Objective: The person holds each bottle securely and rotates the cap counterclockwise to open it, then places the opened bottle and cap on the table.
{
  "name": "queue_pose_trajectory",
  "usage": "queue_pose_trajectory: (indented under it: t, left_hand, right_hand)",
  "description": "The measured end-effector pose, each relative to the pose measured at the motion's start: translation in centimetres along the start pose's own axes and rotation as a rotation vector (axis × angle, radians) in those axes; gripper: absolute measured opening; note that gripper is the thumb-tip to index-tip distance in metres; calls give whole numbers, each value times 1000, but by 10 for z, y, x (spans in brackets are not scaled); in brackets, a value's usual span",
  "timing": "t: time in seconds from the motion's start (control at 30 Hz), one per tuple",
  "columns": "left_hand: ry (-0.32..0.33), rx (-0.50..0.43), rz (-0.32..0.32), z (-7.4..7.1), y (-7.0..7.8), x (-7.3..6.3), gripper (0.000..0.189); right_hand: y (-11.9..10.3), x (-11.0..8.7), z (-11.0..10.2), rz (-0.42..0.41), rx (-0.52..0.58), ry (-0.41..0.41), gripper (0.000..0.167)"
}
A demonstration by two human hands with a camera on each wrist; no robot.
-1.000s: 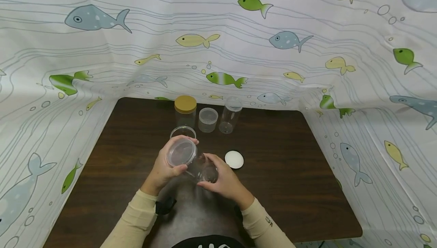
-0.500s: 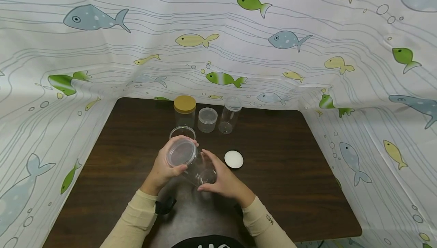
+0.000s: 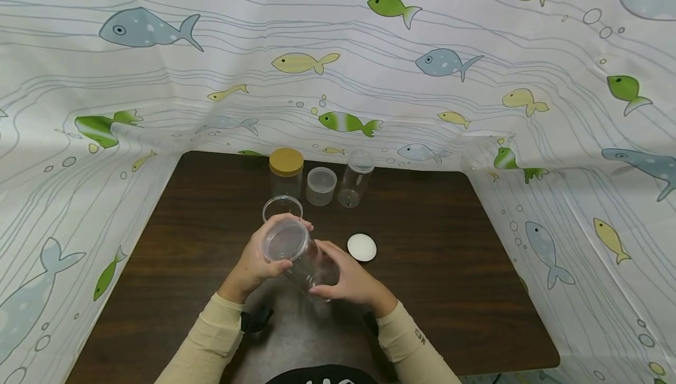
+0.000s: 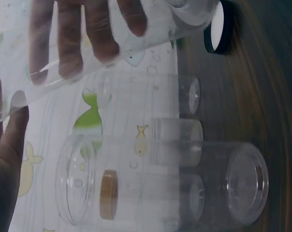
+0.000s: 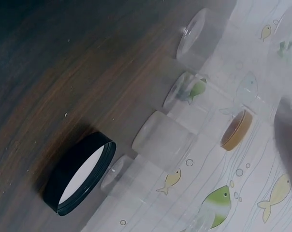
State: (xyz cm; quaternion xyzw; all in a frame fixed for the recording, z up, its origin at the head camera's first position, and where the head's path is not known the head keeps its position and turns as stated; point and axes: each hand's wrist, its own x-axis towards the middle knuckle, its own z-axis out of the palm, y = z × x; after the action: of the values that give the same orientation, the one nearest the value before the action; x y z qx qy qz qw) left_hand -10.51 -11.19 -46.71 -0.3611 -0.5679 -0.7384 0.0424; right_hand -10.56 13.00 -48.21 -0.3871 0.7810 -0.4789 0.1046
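My left hand (image 3: pixel 252 263) grips a clear jar at its translucent lid (image 3: pixel 285 241), fingers around the far side and thumb in front. Around the lower body of that jar (image 3: pixel 303 271) curls my right hand (image 3: pixel 356 278). The jar is tilted, lid toward the upper left, base toward the lower right. In the left wrist view, several right-hand fingers (image 4: pixel 68 48) show through its transparent wall. Just beyond my left hand stands a lidless clear jar (image 4: pixel 247 183), partly hidden by that hand in the head view. A black lid with a white liner (image 3: pixel 362 247) lies to the right.
Along the back of the dark wooden table (image 3: pixel 449 266) stand a jar with a gold lid (image 3: pixel 287 162), a short translucent tub (image 3: pixel 321 187) and a tall clear jar with a pale lid (image 3: pixel 356 179). A fish-print sheet (image 3: pixel 338 37) surrounds the table on three sides.
The held jar has shifted slightly down and to the right. My right hand has adjusted its hold around the lower body; my left hand stays at the lid.
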Motion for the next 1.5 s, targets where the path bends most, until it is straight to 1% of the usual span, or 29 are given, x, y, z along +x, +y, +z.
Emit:
queue_pose_trajectory:
  t: [0.17, 0.27, 0.33, 0.43, 0.57, 0.7, 0.77, 0.87, 0.93, 1.03, 1.27, 1.33, 1.43, 1.5]
  left_hand:
    - [22, 41, -42, 0, 1, -2, 74]
    - [40, 54, -68, 1, 2, -3, 74]
    - [56, 94, -73, 0, 2, -3, 74]
    - [79, 207, -80, -1, 3, -2, 75]
    - [74, 388, -107, -5, 11, -2, 82]
    - [9, 533, -147, -10, 24, 0, 87]
    - [-26, 596, -168, -12, 29, 1, 86]
    - [-58, 648, -189, -14, 35, 1, 82]
    - [-60, 653, -198, -15, 37, 1, 82]
    - [-64, 647, -195, -15, 38, 2, 82]
    - [-76, 610, -205, -16, 38, 0, 80]
    - [-64, 613, -212, -16, 37, -1, 78]
    - [-26, 633, -219, -14, 35, -1, 75]
    - [6, 650, -222, -13, 33, -2, 72]
  right_hand:
    - [1, 1, 9, -89, -135, 145, 88]
    - [0, 1, 14, -141, -278, 236, 94]
    - [0, 1, 17, -152, -378, 290, 99]
    - [-2, 1, 21, -131, -491, 349, 103]
    - [-3, 1, 22, -111, -558, 378, 104]
    - [-2, 0, 20, -132, -597, 389, 105]
    - [-2, 0, 19, -142, -607, 392, 106]
    - [-1, 0, 18, -153, -607, 384, 105]
    - [0, 0, 18, -156, -605, 378, 105]
    - [0, 0, 19, -157, -598, 373, 104]
    - [2, 0, 21, -167, -614, 382, 104]
    - [3, -1, 22, -163, -636, 397, 104]
    - [3, -1, 25, -154, -689, 436, 104]
    - [2, -2, 27, -148, -750, 471, 104]
